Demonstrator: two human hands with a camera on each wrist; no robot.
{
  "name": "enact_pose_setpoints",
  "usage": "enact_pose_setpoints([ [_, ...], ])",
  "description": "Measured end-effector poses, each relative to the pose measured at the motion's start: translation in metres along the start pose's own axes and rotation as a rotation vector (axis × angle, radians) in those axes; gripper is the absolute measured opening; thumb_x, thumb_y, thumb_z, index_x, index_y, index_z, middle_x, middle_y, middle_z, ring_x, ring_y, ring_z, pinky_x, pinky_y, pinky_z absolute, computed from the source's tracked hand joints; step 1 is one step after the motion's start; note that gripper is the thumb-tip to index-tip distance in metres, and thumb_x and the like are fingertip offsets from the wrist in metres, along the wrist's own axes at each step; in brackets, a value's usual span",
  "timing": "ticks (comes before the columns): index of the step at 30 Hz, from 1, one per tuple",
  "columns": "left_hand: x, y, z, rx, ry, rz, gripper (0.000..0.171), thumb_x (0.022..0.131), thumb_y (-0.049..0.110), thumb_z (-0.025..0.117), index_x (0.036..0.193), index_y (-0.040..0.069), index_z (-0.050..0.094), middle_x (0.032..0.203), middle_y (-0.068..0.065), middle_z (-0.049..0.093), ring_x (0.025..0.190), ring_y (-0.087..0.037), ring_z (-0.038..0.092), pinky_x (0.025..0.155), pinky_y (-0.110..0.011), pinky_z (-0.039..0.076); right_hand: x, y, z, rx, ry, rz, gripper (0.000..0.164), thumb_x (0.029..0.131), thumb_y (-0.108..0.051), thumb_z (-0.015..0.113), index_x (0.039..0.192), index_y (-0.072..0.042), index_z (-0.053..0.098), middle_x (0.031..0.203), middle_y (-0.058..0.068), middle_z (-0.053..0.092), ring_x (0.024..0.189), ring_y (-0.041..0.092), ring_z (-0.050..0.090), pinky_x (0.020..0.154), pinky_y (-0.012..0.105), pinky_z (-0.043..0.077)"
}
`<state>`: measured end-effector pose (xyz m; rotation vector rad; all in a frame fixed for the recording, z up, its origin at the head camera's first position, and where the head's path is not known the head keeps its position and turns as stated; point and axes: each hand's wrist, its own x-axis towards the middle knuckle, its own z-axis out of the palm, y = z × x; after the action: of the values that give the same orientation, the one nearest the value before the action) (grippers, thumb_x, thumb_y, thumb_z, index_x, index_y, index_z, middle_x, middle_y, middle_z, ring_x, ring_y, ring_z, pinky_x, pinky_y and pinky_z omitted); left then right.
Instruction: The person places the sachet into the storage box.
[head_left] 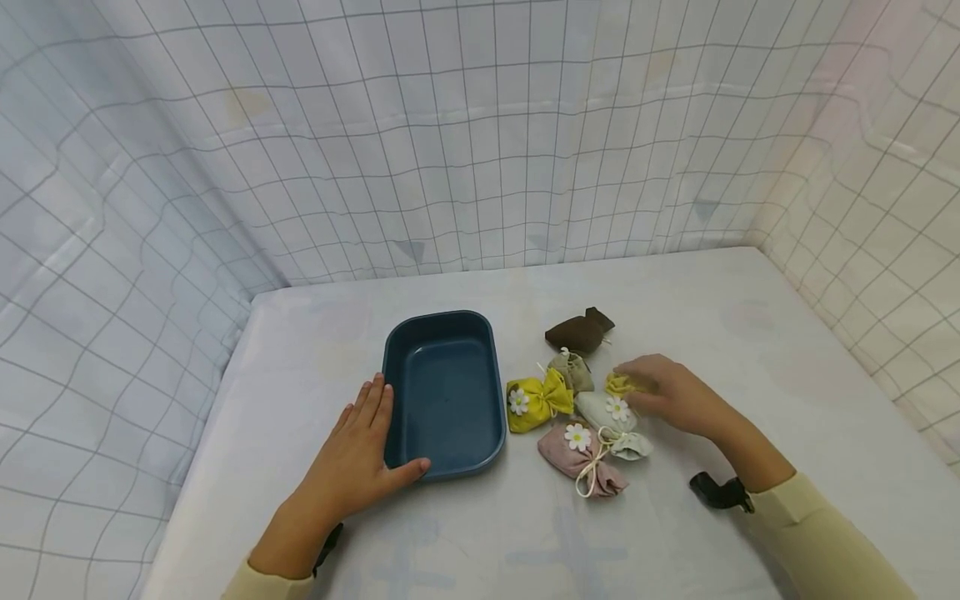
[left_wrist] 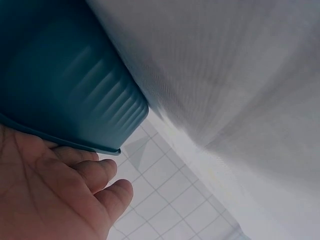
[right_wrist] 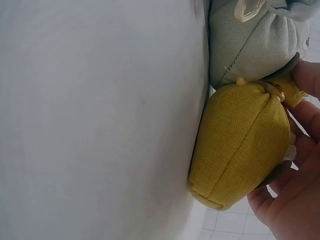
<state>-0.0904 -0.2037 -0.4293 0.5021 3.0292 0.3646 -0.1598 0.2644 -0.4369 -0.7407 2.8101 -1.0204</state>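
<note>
My left hand (head_left: pixel 352 462) lies along the left side of a dark blue plastic bin (head_left: pixel 446 400), fingers straight at its rim and thumb over the near corner. In the left wrist view, the palm and fingers are under the bin's rim (left_wrist: pixel 65 142). My right hand (head_left: pixel 678 396) pinches a mustard-yellow drawstring pouch (right_wrist: pixel 240 145), thumb at its tied neck. Touching that pouch is a pale grey-green pouch (head_left: pixel 596 408) with a white flower. Nearby lie a pink pouch (head_left: pixel 566 450), a bright yellow pouch (head_left: pixel 528 412), an olive-beige pouch (head_left: pixel 573 372) and a dark brown pouch (head_left: pixel 577 333).
A white cloth (head_left: pixel 360 333) covers the table. Grid-patterned curtains (head_left: pixel 480 167) hang behind and at both sides. Black straps with small devices show beneath each wrist, such as the right wrist device (head_left: pixel 716 492).
</note>
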Motion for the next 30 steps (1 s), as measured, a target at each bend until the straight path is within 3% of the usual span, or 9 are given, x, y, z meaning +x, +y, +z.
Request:
enact_pose_setpoints([
  [11,0.0006,-0.0008,0.0007,0.002,-0.004,-0.001,0.119,0.082,0.081,0.051,0.156,-0.005,0.014,0.165,-0.018,0.001,0.151,-0.035,0.004,0.116,-0.059,0.016,-0.0003,-0.0013,-0.0012,0.033,-0.01,0.071,0.028,0.094,-0.018,0.07,0.121,-0.012,0.067,0.128,0.012,0.064,0.126,0.038,0.052,0.101,0.059,0.041],
  [23,0.0005,-0.0008,-0.0007,0.001,-0.014,-0.006,0.117,0.084,0.077,0.054,0.157,-0.005,0.013,0.165,-0.018,0.002,0.151,-0.035,0.004,0.116,-0.059,0.016,0.0013,0.0024,-0.0009,0.034,0.068,0.114,0.016,0.095,-0.015,0.067,0.111,-0.014,0.068,0.11,0.004,0.069,0.106,0.028,0.061,0.086,0.05,0.048],
  [30,0.0001,-0.0022,0.0,0.001,-0.013,-0.002,0.117,0.084,0.078,0.052,0.157,-0.004,0.014,0.165,-0.018,0.001,0.15,-0.036,0.005,0.116,-0.06,0.016,0.0002,0.0055,-0.0032,0.067,0.139,0.085,0.012,0.096,-0.012,0.064,0.106,-0.013,0.069,0.097,0.003,0.069,0.089,0.024,0.058,0.075,0.041,0.046],
])
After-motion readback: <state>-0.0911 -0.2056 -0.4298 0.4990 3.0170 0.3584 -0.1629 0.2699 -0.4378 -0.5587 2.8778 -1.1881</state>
